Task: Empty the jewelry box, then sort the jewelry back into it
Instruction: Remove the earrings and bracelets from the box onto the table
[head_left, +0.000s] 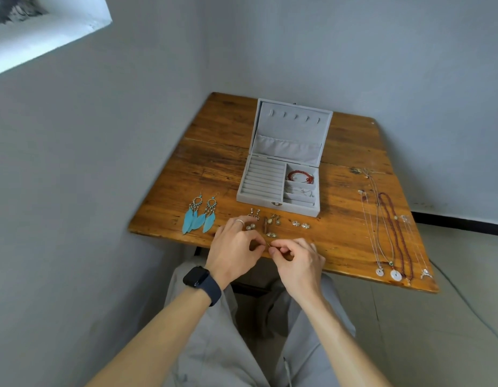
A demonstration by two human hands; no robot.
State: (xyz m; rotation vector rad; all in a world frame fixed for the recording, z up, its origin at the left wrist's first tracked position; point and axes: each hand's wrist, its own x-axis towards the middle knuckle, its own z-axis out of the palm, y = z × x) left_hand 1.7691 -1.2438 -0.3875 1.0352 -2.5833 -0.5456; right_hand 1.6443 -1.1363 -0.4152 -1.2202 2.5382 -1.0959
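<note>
So both hands meet at the bottom middle of the frame, right over the near edge of the wooden table point(340, 163), and they're pinching the same thin little piece point(268, 244) between thumb and fingertips. The left hand point(236, 247) has one end and the right hand point(296, 259) has the other. It looks like a slim gold-coloured pin or earring hook, but honestly it's too tiny to say which. Its long axis seems to run roughly left to right between the two pinches, a bit tilted. The grey jewelry box point(270, 203) sits straight up the frame from the grip, lid open and standing up, with a row of small earrings point(273, 220) lying between the hands and the box's front wall. My guess is this piece is headed for the box, so the move is forward over that row. The right hand is closer to the small compartments on the box's right side, and the left is closer to the ring rolls on its left side. Both wrists are bent inward with the remaining fingers curled. A red bead bracelet point(300, 175) is already in the box's upper right compartment. The turquoise feather earrings point(199, 216) lie left of the hands, and the necklaces point(393, 233) are stretched out at the right edge of the table, so plenty of sorting is left.
</note>
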